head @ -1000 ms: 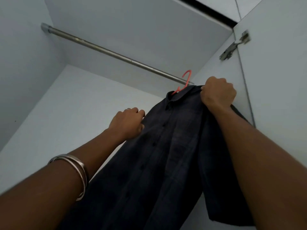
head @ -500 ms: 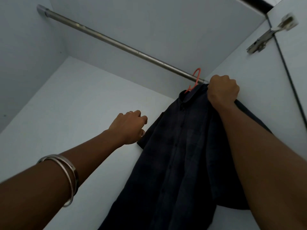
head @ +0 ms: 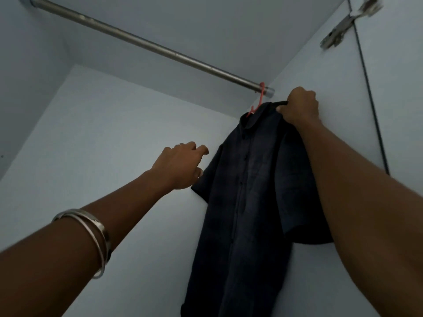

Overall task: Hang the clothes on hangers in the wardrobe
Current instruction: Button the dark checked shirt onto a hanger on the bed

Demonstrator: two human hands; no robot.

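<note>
- Dark short-sleeved button-front shirt [head: 249, 191]: hangs at the far right end of the wardrobe, against the side wall, its front facing the camera.
- Thin red plastic hanger [head: 258, 101]: only the hook and neck show above the collar; the hook sits over the round metal wardrobe rail [head: 146, 44] just beside the rail's right end socket.
- Right hand [head: 299, 108]: fingers curled round the shirt's right shoulder, gripping the fabric and probably the hanger arm beneath it.
- Left hand [head: 180, 165]: fingers loosely spread, holding nothing, just beside the shirt's left sleeve; whether it touches the cloth cannot be told.
- Handling, as a judgement: the shirt looks light, soft and limp, so it will slide and sag if held by the cloth alone. The best hold is at the shoulders, over the stiff hanger arms, or on the hook itself.
- Silver bangles [head: 91, 234]: two, on the left wrist.
- Metal door hinge [head: 348, 24]: upper right, on the pale wardrobe panel.
</note>
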